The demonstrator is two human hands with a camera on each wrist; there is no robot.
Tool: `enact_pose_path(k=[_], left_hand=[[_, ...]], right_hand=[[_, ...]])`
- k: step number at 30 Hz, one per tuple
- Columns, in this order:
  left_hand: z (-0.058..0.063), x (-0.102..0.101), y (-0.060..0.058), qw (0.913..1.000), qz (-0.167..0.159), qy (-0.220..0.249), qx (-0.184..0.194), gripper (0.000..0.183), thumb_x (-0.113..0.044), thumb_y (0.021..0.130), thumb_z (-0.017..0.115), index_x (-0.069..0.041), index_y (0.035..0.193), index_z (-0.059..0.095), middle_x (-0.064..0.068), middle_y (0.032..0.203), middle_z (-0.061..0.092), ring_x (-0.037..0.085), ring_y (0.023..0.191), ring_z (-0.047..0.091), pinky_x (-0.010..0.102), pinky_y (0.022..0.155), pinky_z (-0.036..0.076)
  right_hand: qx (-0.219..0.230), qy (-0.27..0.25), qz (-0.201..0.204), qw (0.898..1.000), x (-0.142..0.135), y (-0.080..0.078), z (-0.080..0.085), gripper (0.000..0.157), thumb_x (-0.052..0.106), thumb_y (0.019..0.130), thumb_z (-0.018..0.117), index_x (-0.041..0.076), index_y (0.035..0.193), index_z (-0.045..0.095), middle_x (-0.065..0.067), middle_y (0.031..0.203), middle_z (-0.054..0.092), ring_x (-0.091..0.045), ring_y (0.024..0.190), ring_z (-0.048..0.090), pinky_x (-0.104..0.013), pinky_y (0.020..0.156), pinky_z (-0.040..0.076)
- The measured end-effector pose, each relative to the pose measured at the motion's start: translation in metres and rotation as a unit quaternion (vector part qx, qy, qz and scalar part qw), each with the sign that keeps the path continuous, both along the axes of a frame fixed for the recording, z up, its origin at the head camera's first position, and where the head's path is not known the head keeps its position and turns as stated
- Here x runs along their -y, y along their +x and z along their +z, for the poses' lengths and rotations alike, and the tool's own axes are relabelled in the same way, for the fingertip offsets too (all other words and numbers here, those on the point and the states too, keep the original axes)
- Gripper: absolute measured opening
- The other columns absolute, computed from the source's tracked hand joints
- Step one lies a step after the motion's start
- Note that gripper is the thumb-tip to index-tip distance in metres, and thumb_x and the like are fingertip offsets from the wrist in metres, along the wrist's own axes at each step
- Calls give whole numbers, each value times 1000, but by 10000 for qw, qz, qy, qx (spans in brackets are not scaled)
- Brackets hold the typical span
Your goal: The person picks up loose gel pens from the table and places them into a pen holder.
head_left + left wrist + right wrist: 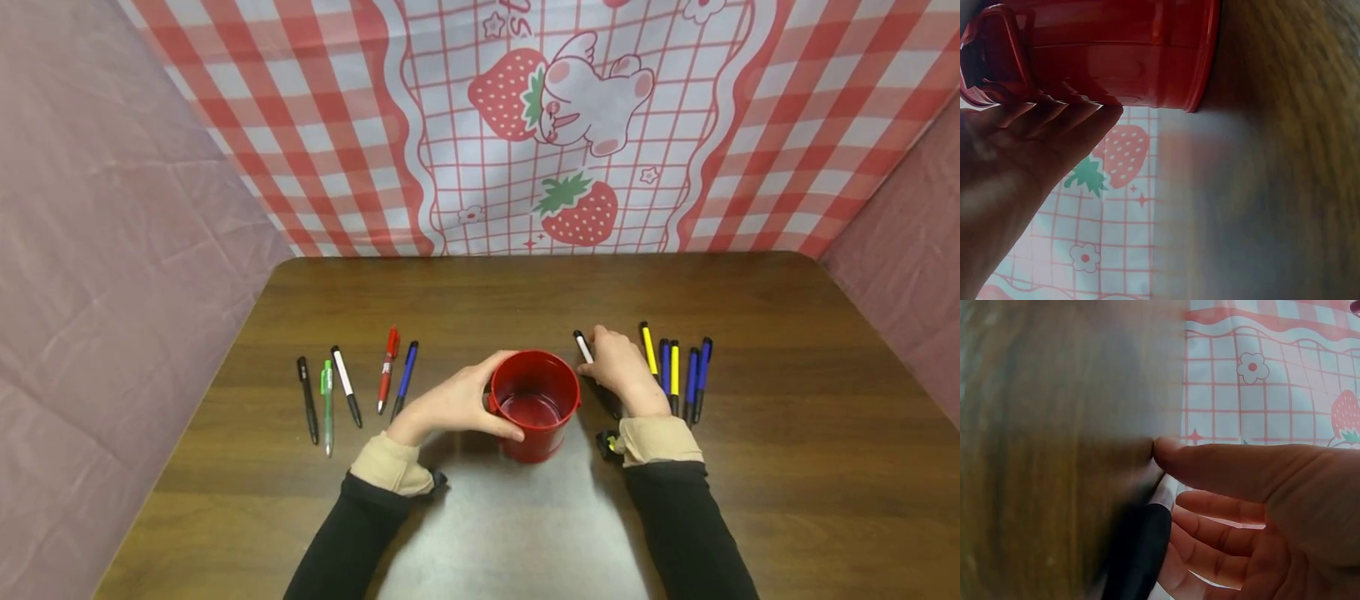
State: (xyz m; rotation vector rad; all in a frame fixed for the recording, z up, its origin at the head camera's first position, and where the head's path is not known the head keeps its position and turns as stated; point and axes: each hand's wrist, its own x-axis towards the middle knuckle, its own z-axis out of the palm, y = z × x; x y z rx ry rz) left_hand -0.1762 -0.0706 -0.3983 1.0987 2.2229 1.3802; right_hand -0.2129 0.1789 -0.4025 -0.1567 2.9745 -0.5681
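My left hand [453,402] holds a small red bucket [532,448] by its side, thumb at the near wall and fingers behind it. In the left wrist view the bucket's wall [1104,59] stands close over the wood, with the fingers lying along it. Inside, its floor shows bare. To the right of the bucket, my right hand [621,367] pinches a white marker [583,347] with black ends, which lies slanted at the table. The right wrist view shows the marker's black end [1138,553] between thumb and fingers; the fingers partly cover its white barrel.
On the left lie a black pen [307,400], a green pen [327,408], a white marker [346,383], a red pen [387,371] and a blue marker [406,373]. Yellow markers [648,346] and blue markers [702,379] lie right of my right hand. A checked cloth [330,125] hangs behind the table.
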Motion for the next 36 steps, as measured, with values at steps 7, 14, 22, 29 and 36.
enact_pose_path(k=[7,14,22,29,36], left_hand=[[-2,-1,-1,9998,-32,116,173,84,-23,64,83,-23,133,35,-5,127,50,11,114,48,28,92,45],[-2,-1,-2,9998,21,106,177,83,-24,64,83,-23,133,36,-3,127,51,12,114,48,28,91,45],[-3,-1,-4,9997,9,122,192,85,-24,64,83,-22,133,35,-3,127,50,10,114,48,28,92,44],[-4,-1,-4,9997,-12,130,193,85,-22,63,83,-21,133,35,-4,128,49,10,115,47,28,92,44],[-6,0,-3,9995,-62,171,246,85,-22,64,83,-22,133,34,-4,128,49,12,115,47,31,92,45]], right_hand=[[72,-109,-25,9999,-1,-1,0,44,8,75,66,-9,111,48,-24,90,59,-32,74,56,-43,66,48],[-55,-59,76,9999,-3,-2,0,40,4,74,59,-9,111,50,-26,98,58,-35,78,56,-46,70,47],[-302,-79,179,9994,-6,-2,2,42,5,70,58,-9,109,49,-26,93,58,-38,79,56,-49,68,45],[-561,-388,112,9976,-9,0,8,66,4,73,56,-8,134,32,-35,113,51,-46,99,52,-55,83,43],[-718,-672,98,9951,-9,7,23,74,5,77,57,0,141,21,-36,113,47,-47,97,50,-57,81,41]])
